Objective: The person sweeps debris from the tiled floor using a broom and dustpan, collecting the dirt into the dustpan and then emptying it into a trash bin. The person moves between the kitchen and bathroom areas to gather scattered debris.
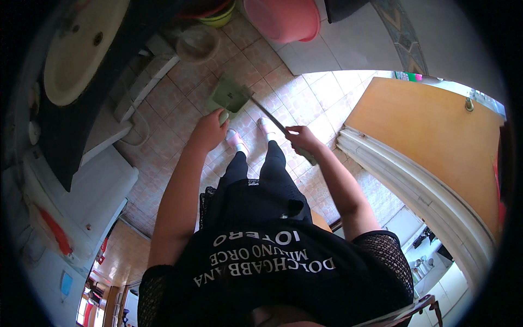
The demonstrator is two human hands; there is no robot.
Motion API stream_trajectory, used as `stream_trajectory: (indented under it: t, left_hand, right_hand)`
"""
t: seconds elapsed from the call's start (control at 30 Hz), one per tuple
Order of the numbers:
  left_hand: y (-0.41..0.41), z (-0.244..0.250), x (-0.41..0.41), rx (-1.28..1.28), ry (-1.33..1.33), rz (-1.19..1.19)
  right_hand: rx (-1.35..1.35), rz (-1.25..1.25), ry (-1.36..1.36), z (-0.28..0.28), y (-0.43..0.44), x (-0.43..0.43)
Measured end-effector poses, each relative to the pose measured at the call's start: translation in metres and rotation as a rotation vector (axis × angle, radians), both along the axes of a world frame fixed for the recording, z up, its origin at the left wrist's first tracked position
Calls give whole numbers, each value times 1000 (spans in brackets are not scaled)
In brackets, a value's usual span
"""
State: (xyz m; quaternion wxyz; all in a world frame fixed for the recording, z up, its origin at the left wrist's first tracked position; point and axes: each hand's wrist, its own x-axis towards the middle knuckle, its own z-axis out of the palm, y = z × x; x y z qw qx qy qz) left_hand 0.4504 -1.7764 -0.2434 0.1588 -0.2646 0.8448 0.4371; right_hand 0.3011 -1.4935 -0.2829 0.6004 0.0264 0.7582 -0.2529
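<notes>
My left hand (208,129) is closed around the upper end of the handle of a green plastic dustpan (227,97). The pan sits low over the tiled floor, just beyond my feet, with a small dark patch in it that I cannot make out. In my right hand (303,138) is the long handle of a broom (269,114), slanting down to the pan. Its blurred head lies at the pan's right edge; whether they touch I cannot tell. The handle's greenish upper end sticks out behind my right hand.
Beyond the dustpan stand a lined waste bin (198,44), a yellow-green basin (218,18) and a pink plastic tub (282,19). A washbasin (83,49) in a dark counter, a pale hose (146,126) and a white appliance (98,173) are left. At right is a wooden door (421,126).
</notes>
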Motion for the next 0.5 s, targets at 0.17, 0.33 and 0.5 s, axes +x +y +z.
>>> stream_trajectory:
  t: [0.17,0.33,0.5]
  left_hand:
    - [3,-6,-2,-14,-14,-3]
    - [-3,-4,11,-36,-13,-13]
    - [-5,12,15,-20,-91,-30]
  right_hand:
    - [63,115,75,68,-3,-9]
    - [-49,-31,256,-8,-13,-41]
    - [-53,-61,368,-89,-30,25]
